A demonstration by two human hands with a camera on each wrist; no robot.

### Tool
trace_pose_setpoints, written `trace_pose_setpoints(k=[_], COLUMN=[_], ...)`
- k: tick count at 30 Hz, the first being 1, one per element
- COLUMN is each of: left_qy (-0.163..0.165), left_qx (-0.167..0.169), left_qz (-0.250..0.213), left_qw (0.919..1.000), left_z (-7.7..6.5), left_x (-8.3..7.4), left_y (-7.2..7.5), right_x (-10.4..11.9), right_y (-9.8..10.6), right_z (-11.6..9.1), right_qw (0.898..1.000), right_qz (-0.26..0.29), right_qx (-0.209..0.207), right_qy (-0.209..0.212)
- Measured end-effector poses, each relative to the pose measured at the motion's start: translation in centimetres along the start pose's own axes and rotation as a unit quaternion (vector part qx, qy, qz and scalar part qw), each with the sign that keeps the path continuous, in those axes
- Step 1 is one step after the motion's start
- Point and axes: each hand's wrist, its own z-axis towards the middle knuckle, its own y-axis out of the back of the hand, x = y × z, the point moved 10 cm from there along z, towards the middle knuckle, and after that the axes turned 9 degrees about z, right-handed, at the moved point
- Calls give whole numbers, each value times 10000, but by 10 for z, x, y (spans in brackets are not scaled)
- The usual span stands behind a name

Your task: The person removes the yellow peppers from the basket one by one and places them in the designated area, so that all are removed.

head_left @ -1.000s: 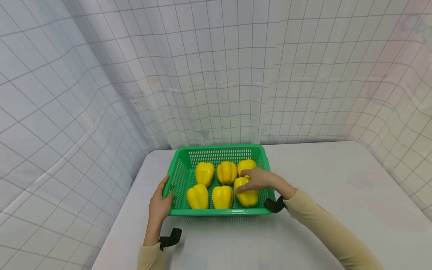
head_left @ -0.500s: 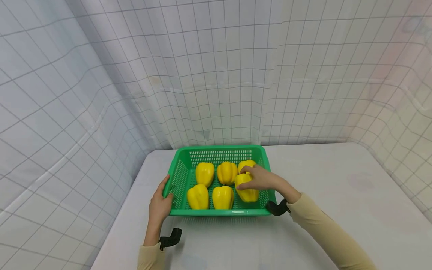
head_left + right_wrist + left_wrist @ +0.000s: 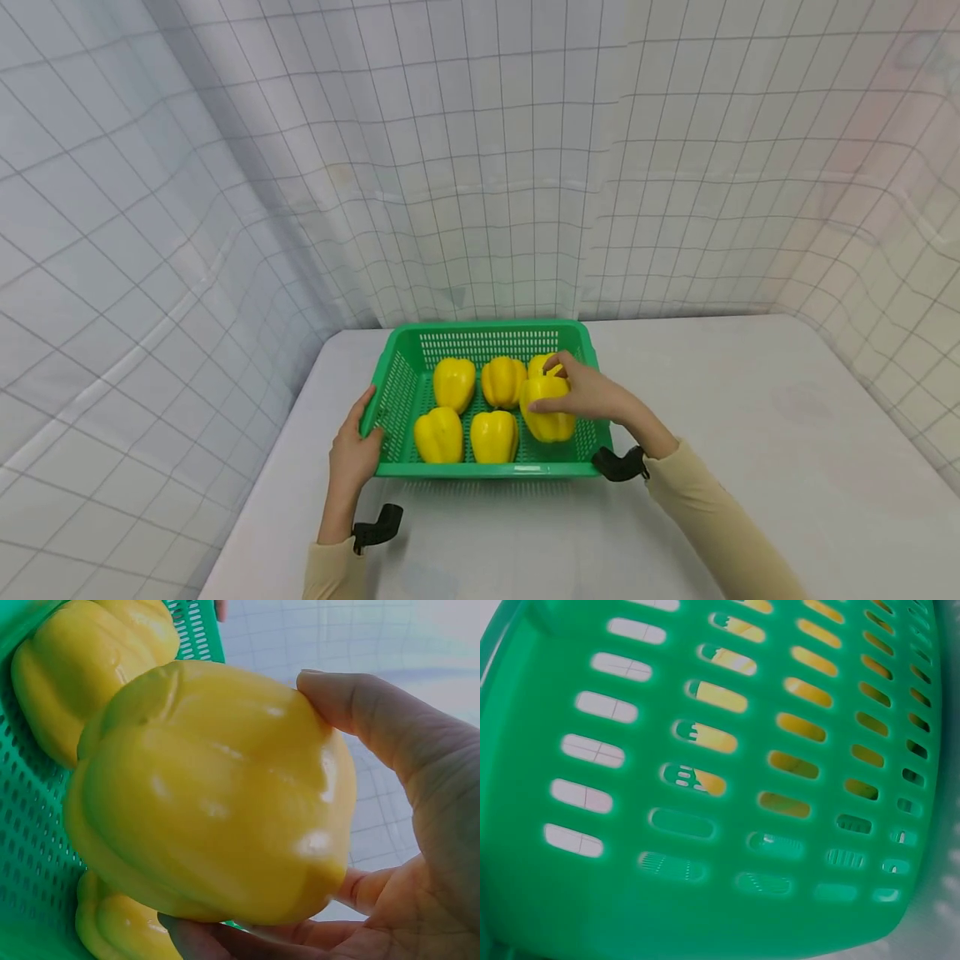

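Observation:
In the head view, a green plastic basket [image 3: 480, 471] with slotted walls holds several yellow bell peppers. My left hand [image 3: 354, 452] grips its left rim, thumb on the inner side and fingers outside. My right hand [image 3: 592, 395] holds one yellow bell pepper [image 3: 550, 423] over the basket's right side, stem end up. Seen by the right wrist camera, the thumb lies on one side of this pepper [image 3: 217, 802] and the fingers wrap the other. The left wrist view is filled by the basket's slotted outer wall [image 3: 630, 900], with yellow showing through.
Behind the held pepper, another pepper [image 3: 538, 364] is partly covered. Two peppers stand in the back row, a left one [image 3: 454, 385] and a middle one [image 3: 503, 382]; two more sit in front of them. The basket rests on a white table [image 3: 712, 400] backed by white gridded curtains [image 3: 517, 167].
My right hand has lifted its pepper from the front right of the basket, moving it slightly up and back and turning it more upright. My left hand stays on the rim.

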Motion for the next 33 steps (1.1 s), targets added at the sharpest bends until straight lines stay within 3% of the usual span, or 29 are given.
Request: trace_pose_setpoints(k=[21, 33], left_qy=[13, 74], left_qx=[41, 46], left_qz=[-18, -50], left_qw=[10000, 9999], left_z=[0, 0], left_x=[0, -1], left_y=[1, 0], right_x=[3, -10], right_y=[16, 22], right_z=[-15, -21], right_qw=[9939, 9898], right_qz=[565, 959], right_qx=[-646, -960], right_qy=[699, 423])
